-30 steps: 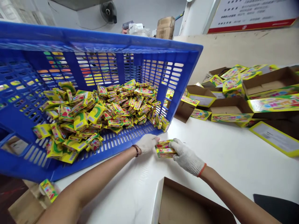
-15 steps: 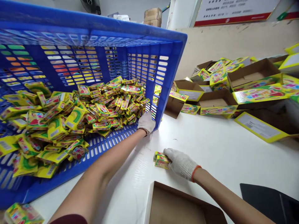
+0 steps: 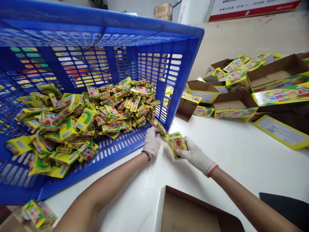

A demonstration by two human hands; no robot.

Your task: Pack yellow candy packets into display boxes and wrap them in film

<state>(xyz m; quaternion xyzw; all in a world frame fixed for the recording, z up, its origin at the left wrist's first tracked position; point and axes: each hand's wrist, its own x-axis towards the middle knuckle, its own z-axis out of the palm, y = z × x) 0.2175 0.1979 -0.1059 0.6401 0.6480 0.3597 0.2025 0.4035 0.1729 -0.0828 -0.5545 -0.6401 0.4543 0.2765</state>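
A big blue slotted crate (image 3: 183,58) lies tipped on the white table (image 3: 236,154), with a heap of small yellow packets (image 3: 96,112) spilling toward its open edge. My left hand (image 3: 151,143), in a white knit glove, is at the crate's near corner with its fingers closed on a yellow packet (image 3: 161,129) from the heap. My gloved right hand (image 3: 194,154) hovers just right of it above the table, gripping a small stack of the same packets (image 3: 177,143).
An open brown carton (image 3: 193,212) sits at the near edge below my hands. Several open yellow-printed cartons (image 3: 231,106) and lids crowd the right back of the table. A loose packet (image 3: 38,214) lies at the lower left. A dark object (image 3: 285,206) is at the lower right.
My right hand lifted its stack off the table and moved up toward the crate's corner. My left hand drew back from the crate's inside with a packet, meeting the right hand.
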